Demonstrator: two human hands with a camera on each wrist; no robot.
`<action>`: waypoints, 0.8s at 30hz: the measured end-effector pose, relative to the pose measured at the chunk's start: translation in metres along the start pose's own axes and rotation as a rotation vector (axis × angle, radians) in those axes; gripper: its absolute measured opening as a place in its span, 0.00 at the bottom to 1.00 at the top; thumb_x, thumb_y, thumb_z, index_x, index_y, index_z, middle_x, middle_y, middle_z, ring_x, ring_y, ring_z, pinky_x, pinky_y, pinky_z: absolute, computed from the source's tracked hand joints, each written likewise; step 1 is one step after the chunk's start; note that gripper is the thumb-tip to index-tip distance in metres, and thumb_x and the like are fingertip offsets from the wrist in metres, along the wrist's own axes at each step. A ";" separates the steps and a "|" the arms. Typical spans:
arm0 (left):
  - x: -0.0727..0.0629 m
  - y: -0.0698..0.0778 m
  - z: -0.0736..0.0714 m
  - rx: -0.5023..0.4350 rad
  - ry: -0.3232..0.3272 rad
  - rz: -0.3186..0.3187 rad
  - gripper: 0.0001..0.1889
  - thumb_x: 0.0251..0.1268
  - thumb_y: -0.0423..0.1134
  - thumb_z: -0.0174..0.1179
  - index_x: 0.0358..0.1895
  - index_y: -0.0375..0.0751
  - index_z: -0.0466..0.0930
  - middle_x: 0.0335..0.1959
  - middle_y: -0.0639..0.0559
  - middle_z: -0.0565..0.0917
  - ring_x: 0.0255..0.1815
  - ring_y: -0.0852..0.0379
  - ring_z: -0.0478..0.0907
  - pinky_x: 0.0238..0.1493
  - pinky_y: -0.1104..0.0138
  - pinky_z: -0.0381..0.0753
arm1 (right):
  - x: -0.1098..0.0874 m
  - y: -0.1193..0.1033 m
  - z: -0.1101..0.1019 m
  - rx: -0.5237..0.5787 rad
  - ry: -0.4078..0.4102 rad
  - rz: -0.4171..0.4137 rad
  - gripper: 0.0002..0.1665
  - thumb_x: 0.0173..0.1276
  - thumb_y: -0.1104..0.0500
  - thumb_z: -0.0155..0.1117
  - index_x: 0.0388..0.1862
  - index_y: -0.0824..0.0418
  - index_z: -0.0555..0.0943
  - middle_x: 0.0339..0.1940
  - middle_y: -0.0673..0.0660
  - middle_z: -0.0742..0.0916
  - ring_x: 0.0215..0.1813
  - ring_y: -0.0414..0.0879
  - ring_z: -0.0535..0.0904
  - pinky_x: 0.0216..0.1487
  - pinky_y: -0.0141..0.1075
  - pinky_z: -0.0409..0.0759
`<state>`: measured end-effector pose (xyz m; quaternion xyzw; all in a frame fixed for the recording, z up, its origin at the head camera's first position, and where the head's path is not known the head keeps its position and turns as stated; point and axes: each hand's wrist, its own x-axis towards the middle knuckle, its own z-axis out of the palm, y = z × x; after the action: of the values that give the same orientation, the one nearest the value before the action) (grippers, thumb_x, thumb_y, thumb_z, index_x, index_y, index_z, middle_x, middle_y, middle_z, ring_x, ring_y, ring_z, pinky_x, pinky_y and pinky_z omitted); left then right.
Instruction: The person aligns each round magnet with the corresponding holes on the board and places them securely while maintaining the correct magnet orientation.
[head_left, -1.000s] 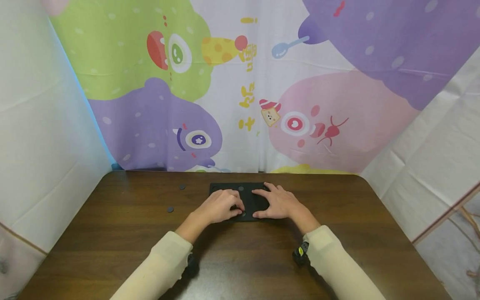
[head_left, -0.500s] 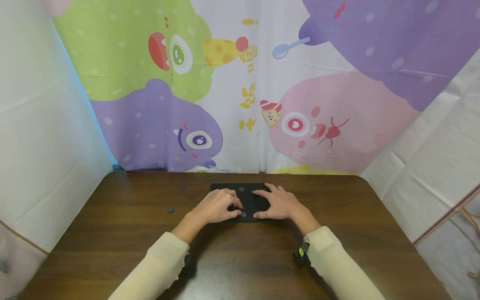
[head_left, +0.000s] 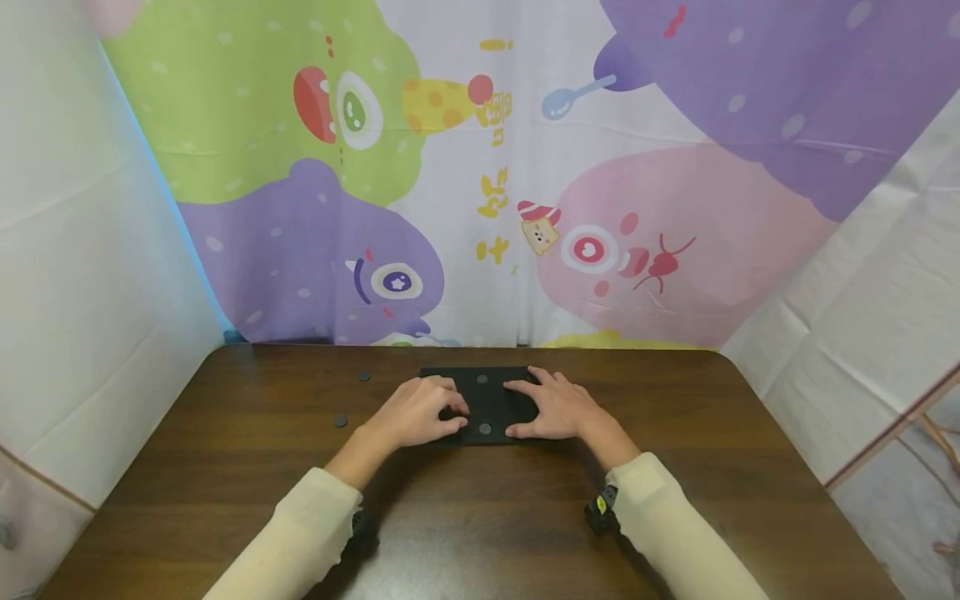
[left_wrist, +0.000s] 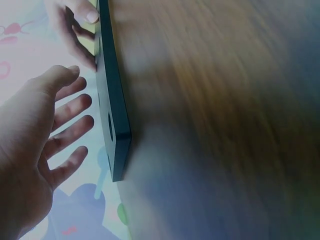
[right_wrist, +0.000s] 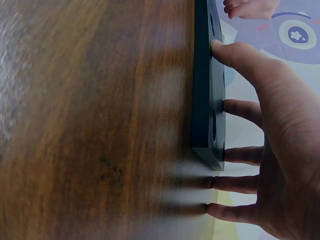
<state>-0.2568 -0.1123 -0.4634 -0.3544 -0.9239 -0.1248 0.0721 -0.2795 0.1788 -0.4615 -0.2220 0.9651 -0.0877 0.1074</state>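
Note:
A flat black board (head_left: 498,408) with round recesses lies near the table's far edge. Two grey discs stand out on its middle, a far disc (head_left: 482,379) and a near disc (head_left: 485,428). My left hand (head_left: 422,412) hovers over the board's left part, fingers relaxed, holding nothing; the left wrist view shows a gap between fingertips and board. With fingers spread, my right hand (head_left: 558,408) rests on the board's right end. In the right wrist view its thumb (right_wrist: 235,54) touches the top face, while two outer fingers reach past the board's end.
Two loose dark discs lie left of the board, a far one (head_left: 364,377) and a nearer one (head_left: 341,422). The brown wooden table (head_left: 480,517) backs onto a cartoon-printed curtain (head_left: 480,308), with white cloth on both sides.
My left hand has let go at the near disc and drawn back to the left, uncovering it on the board. My right hand and the board have stayed in place.

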 end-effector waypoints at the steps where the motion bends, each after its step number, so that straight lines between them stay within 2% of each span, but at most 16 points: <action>1: -0.001 -0.001 -0.001 0.001 0.001 -0.003 0.07 0.75 0.47 0.76 0.47 0.53 0.98 0.45 0.56 0.94 0.44 0.57 0.90 0.47 0.61 0.91 | 0.000 0.000 0.000 0.000 0.000 -0.001 0.53 0.70 0.24 0.72 0.89 0.40 0.71 0.93 0.67 0.66 0.84 0.72 0.72 0.73 0.75 0.80; 10: -0.013 -0.009 -0.004 0.015 0.011 -0.005 0.06 0.75 0.46 0.75 0.46 0.52 0.98 0.45 0.55 0.94 0.42 0.56 0.90 0.44 0.63 0.90 | 0.000 0.001 0.001 0.005 0.008 -0.007 0.53 0.70 0.24 0.73 0.89 0.40 0.72 0.93 0.67 0.66 0.84 0.72 0.72 0.73 0.74 0.80; 17: -0.021 -0.013 -0.006 0.037 0.008 -0.029 0.05 0.75 0.46 0.75 0.46 0.53 0.98 0.46 0.56 0.93 0.38 0.59 0.86 0.39 0.67 0.85 | 0.000 0.002 0.003 0.004 0.017 -0.013 0.53 0.69 0.24 0.73 0.89 0.40 0.72 0.93 0.67 0.66 0.84 0.72 0.72 0.71 0.73 0.81; 24: -0.030 -0.020 -0.007 0.055 0.033 -0.030 0.05 0.75 0.46 0.76 0.45 0.53 0.98 0.44 0.55 0.93 0.39 0.57 0.88 0.39 0.66 0.87 | 0.001 0.003 0.003 0.004 0.018 -0.017 0.53 0.70 0.25 0.73 0.89 0.40 0.72 0.93 0.66 0.66 0.84 0.72 0.72 0.71 0.74 0.81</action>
<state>-0.2480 -0.1478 -0.4669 -0.3361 -0.9309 -0.1065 0.0953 -0.2803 0.1806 -0.4651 -0.2293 0.9639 -0.0927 0.0982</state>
